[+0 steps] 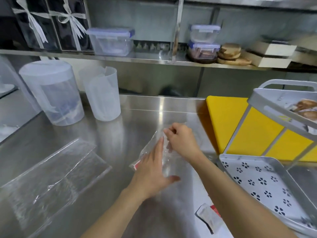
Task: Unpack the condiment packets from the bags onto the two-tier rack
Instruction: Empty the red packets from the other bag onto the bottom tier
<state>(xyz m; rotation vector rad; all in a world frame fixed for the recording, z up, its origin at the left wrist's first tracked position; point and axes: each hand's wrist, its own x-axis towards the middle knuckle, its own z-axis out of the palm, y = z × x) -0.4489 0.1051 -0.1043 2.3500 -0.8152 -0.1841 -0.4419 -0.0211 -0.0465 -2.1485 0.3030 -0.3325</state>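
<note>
At five o'clock, nearest the camera, a condiment packet [208, 219] lies flat on the steel counter [109, 134] beside the right forearm, just left of the two-tier rack [267, 177], whose perforated lower tray is bare while brown packets [307, 109] sit in the upper tray at three o'clock. Centre frame, the left hand [151, 170] presses palm-down, fingers straight and spread, on a clear bag [164, 157], and the right hand [181, 140], wrist bent, pinches the bag's far end with curled fingers. Another clear bag [51, 176] lies flat at eight o'clock, two translucent jugs [68, 93] stand at ten o'clock.
</note>
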